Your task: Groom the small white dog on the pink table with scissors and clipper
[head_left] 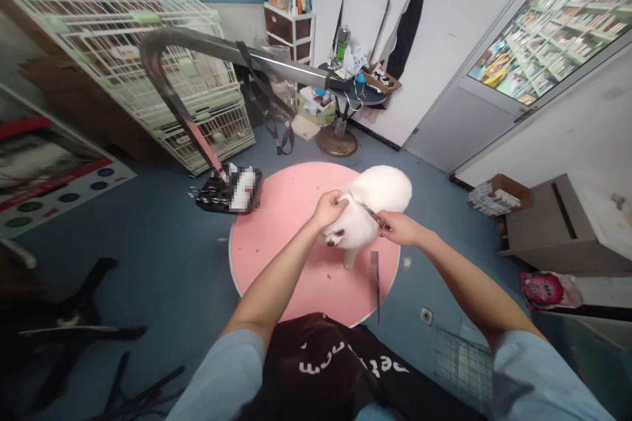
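Observation:
A small white dog [380, 194] stands on a round pink table [276, 237], its head toward me. My left hand [330, 206] is closed on the fur at the dog's head. My right hand [397, 228] is closed on a pair of scissors [369, 213], whose blades point at the dog's neck and shoulder. A purple comb [377, 286] lies on the table near its right edge, just under my right forearm.
A black tool tray [217, 194] sits at the table's left edge, under a curved metal grooming arm [207, 52]. White wire cages [148, 59] stand at the left. A second round table [353, 89] with clutter is behind. A cardboard box [498, 196] and cabinet [553, 223] stand right.

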Motion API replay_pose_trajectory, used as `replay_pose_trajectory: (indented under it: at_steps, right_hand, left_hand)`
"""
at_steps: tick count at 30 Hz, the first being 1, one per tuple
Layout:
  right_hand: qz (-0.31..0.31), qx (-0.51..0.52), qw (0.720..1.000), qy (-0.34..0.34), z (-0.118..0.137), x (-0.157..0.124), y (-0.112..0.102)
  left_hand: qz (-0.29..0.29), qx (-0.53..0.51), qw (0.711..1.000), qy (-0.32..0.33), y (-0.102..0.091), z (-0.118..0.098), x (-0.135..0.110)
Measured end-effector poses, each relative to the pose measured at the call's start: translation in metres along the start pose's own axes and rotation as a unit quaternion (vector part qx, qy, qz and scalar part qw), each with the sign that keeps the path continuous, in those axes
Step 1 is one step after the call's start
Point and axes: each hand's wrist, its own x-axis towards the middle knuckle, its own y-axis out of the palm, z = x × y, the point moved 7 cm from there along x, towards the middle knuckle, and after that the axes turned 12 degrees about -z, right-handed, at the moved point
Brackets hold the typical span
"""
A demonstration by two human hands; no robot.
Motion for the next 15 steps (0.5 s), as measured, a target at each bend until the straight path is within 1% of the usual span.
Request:
replay_pose_trajectory:
  at_steps: [3, 5, 6, 7, 8, 10, 11, 12, 13, 14, 15]
  right_hand:
    - [-0.029, -0.002, 0.999, 0.02, -0.005, -0.006, 0.001]
    - [-0.055, 0.008, 0.998, 0.041, -0.006, -0.02, 0.006]
    - [-0.07, 0.016, 0.996, 0.052, -0.006, -0.03, 0.01]
    - [-0.087, 0.023, 0.994, 0.062, -0.004, -0.041, 0.013]
    - [-0.104, 0.026, 0.992, 0.066, -0.001, -0.052, 0.017]
    - [-0.136, 0.006, 0.989, 0.056, 0.009, -0.074, 0.024]
    - [-0.149, -0.016, 0.988, 0.046, 0.016, -0.084, 0.027]
    - [-0.16, -0.04, 0.986, 0.036, 0.022, -0.093, 0.03]
    - [-0.168, -0.065, 0.983, 0.027, 0.028, -0.1, 0.032]
    - [-0.174, -0.09, 0.98, 0.022, 0.034, -0.106, 0.034]
    - [-0.177, -0.112, 0.978, 0.019, 0.039, -0.111, 0.036]
  left_hand:
    - [0.017, 0.001, 1.0, 0.025, -0.006, -0.005, 0.002]
    - [0.029, 0.004, 0.998, 0.046, -0.015, -0.009, 0.0]
    - [0.021, 0.009, 0.998, 0.066, -0.022, -0.012, -0.003]
    - [0.0, 0.02, 0.995, 0.095, -0.031, -0.015, -0.008]
    - [-0.034, 0.035, 0.99, 0.129, -0.041, -0.018, -0.015]
    - [-0.101, 0.073, 0.973, 0.192, -0.058, -0.019, -0.041]
    - [-0.105, 0.087, 0.97, 0.204, -0.06, -0.016, -0.057]
    - [-0.067, 0.093, 0.973, 0.199, -0.055, -0.009, -0.073]
    - [-0.006, 0.09, 0.979, 0.181, -0.045, 0.001, -0.09]
    - [0.057, 0.089, 0.982, 0.155, -0.035, 0.012, -0.107]
    - [0.097, 0.092, 0.984, 0.119, -0.026, 0.024, -0.122]
